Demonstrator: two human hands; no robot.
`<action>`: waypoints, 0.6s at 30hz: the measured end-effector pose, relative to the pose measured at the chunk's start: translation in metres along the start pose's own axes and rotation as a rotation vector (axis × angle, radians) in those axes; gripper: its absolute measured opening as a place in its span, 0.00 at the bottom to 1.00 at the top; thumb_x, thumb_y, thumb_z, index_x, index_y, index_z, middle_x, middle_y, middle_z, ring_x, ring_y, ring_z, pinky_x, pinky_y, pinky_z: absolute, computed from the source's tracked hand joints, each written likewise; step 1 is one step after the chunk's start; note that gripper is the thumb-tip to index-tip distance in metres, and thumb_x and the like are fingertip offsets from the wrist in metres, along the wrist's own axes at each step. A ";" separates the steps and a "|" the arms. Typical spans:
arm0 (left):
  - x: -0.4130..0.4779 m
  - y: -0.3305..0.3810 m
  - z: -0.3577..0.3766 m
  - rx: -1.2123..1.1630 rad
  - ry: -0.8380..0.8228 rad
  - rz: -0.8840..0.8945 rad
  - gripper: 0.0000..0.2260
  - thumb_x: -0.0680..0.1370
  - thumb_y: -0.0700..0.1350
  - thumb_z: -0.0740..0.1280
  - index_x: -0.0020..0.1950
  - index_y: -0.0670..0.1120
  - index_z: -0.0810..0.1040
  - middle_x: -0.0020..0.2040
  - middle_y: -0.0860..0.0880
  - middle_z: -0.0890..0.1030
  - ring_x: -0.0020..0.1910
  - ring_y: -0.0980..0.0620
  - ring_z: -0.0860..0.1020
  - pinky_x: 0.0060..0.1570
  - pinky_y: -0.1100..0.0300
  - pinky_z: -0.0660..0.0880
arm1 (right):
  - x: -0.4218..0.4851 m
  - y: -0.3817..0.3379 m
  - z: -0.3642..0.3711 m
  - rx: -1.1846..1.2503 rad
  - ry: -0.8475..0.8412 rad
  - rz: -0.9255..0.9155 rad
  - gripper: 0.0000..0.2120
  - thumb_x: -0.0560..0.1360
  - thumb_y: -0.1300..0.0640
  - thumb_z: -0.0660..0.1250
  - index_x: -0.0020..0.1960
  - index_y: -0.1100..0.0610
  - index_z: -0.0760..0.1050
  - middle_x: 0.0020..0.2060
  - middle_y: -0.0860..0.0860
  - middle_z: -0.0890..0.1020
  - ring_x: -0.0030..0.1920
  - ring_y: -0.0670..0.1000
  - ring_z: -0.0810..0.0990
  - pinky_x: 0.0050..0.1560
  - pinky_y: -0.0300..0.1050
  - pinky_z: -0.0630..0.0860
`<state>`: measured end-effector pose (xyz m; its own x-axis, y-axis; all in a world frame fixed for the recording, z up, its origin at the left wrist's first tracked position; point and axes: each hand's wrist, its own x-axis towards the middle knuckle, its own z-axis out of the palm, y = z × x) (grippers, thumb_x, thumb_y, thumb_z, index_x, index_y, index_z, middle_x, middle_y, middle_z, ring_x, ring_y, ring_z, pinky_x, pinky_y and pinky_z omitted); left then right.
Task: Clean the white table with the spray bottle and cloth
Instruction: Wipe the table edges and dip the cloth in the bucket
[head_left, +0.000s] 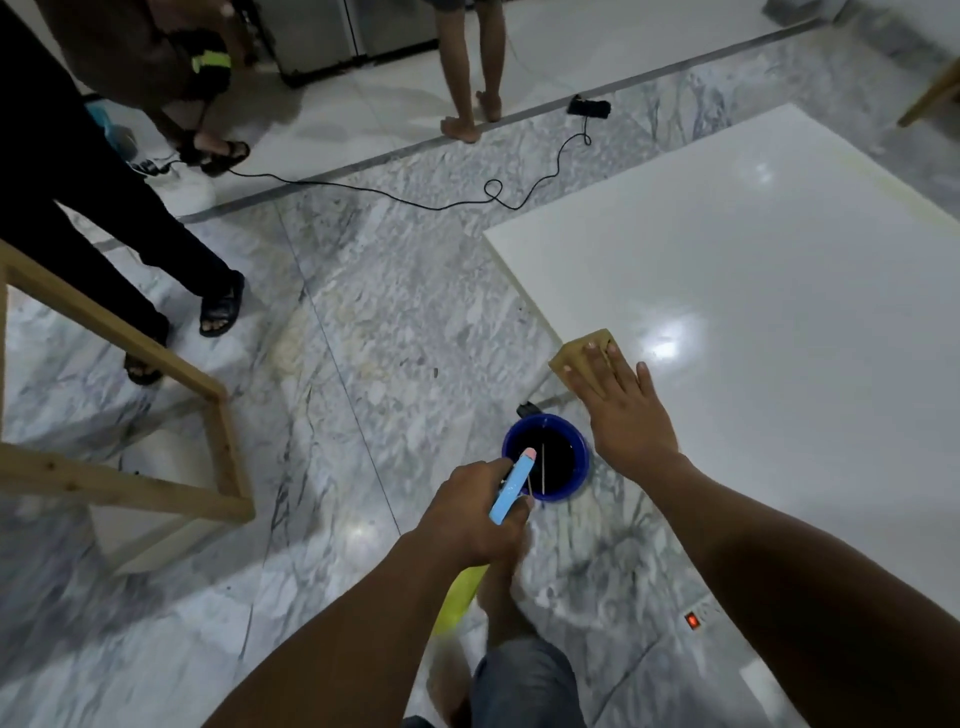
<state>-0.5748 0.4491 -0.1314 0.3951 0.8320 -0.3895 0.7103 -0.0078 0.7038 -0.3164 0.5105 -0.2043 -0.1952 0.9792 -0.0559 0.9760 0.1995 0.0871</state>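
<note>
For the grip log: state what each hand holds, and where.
Left hand: blue-and-yellow plastic spray bottle, gripped at its neck. Right hand: nothing gripped; flat on the tan square cloth on the white table.

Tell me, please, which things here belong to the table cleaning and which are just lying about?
Job: white table, tan cloth under the right hand, spray bottle in the left hand.
Lying about: blue bucket, black cable, wooden frame, power strip.

I see the glossy white desk (779, 270). The tan cloth (574, 358) lies flat at its left edge, pressed under my right hand (623, 410). My left hand (467, 514) grips the spray bottle (511, 486) beside the desk; it has a blue head, a pink nozzle tip and a yellow-green body.
</note>
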 end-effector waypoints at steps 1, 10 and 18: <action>-0.010 0.002 0.011 0.002 -0.005 -0.005 0.09 0.79 0.52 0.69 0.44 0.51 0.72 0.38 0.52 0.77 0.36 0.50 0.76 0.37 0.58 0.71 | -0.015 0.001 -0.001 -0.001 0.005 0.005 0.44 0.71 0.62 0.65 0.81 0.49 0.49 0.81 0.56 0.46 0.80 0.61 0.42 0.76 0.65 0.50; -0.074 0.039 0.093 0.005 -0.049 -0.028 0.10 0.80 0.50 0.69 0.48 0.44 0.76 0.44 0.44 0.82 0.43 0.42 0.81 0.46 0.46 0.78 | -0.157 0.023 0.009 0.005 0.033 0.049 0.43 0.71 0.65 0.62 0.81 0.48 0.48 0.81 0.55 0.45 0.80 0.59 0.42 0.77 0.64 0.52; -0.125 0.098 0.182 0.093 0.004 -0.037 0.09 0.80 0.48 0.69 0.45 0.45 0.74 0.43 0.42 0.81 0.42 0.40 0.80 0.44 0.45 0.77 | -0.272 0.047 0.019 0.031 0.059 0.015 0.43 0.71 0.64 0.64 0.81 0.49 0.50 0.81 0.55 0.47 0.80 0.60 0.44 0.76 0.66 0.53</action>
<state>-0.4486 0.2437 -0.1219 0.3660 0.8346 -0.4117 0.7753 -0.0287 0.6310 -0.2153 0.2526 -0.2041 -0.1846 0.9828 0.0039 0.9813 0.1841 0.0569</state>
